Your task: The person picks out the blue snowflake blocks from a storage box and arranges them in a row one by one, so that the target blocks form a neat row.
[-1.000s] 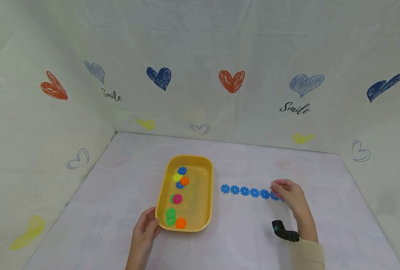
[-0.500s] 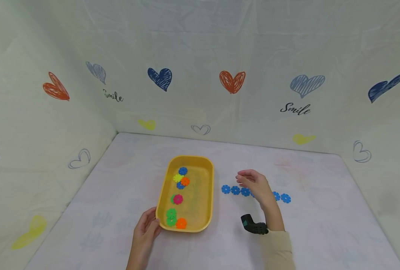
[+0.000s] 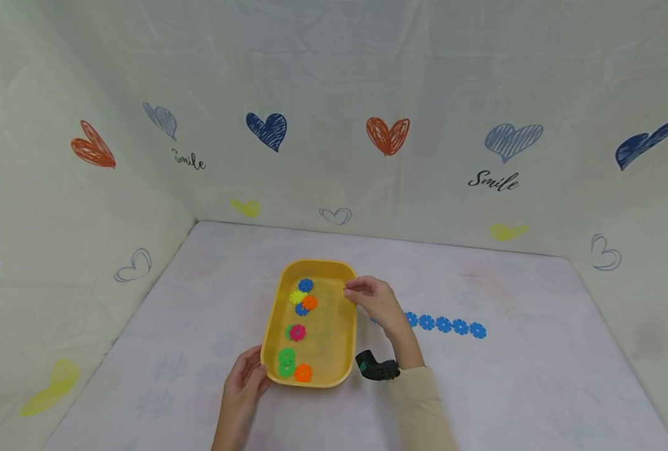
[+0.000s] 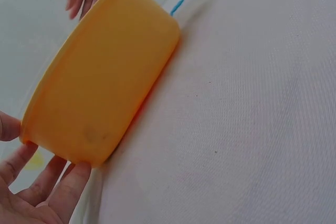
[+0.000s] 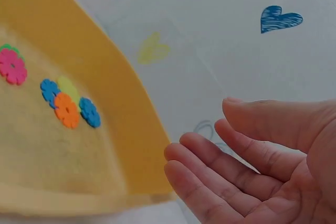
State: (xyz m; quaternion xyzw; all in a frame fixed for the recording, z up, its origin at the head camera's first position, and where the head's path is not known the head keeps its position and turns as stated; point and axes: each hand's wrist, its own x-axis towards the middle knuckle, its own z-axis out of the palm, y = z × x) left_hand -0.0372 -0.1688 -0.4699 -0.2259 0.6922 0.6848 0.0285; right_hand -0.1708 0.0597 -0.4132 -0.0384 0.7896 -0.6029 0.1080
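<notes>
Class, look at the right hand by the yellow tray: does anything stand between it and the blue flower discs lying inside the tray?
Nothing visible does. The right hand hovers empty at the right rim of the yellow plastic tray. The tray is open-topped, and the blue flower-shaped discs lie uncovered on its floor, beside yellow and orange ones.

Your tray (image 3: pixel 348 351) sits in the middle of the tabletop (image 3: pixel 509 388). The little discs (image 3: pixel 297 332) lie in it. A row of discs (image 3: pixel 443 325) lies to its right.
</notes>
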